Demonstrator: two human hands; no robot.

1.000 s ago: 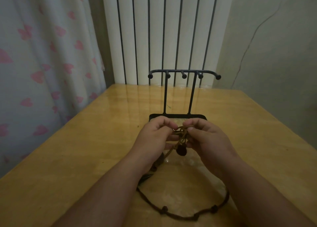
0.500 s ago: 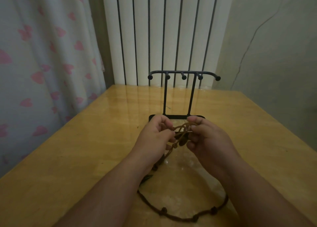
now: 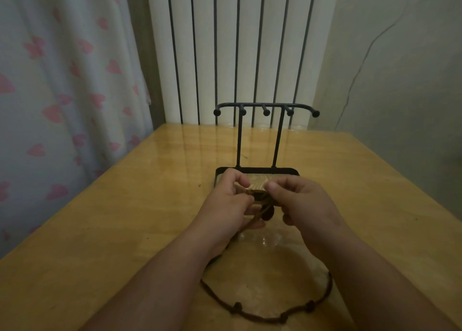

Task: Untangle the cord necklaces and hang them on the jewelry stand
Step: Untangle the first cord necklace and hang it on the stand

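Note:
A black metal jewelry stand (image 3: 265, 109) rises at the table's middle, its hooks bare, its base partly behind my hands. My left hand (image 3: 226, 205) and my right hand (image 3: 305, 205) meet just in front of the base. Both pinch the tangled brown cord necklaces (image 3: 262, 205) between thumb and fingers. A dark bead hangs from the tangle between my hands. A knotted dark cord loop (image 3: 282, 319) trails down onto the table under my forearms.
The wooden table (image 3: 125, 230) is glossy and reflects light. A curtain with pink hearts (image 3: 62, 93) hangs along the left edge. A white ribbed panel (image 3: 225, 43) stands behind the stand, and a plain wall is on the right.
My hands have shifted slightly toward the stand's base, and my fingers have re-gripped the tangle. The dark bead now hangs lower between them. The loop on the table barely moved.

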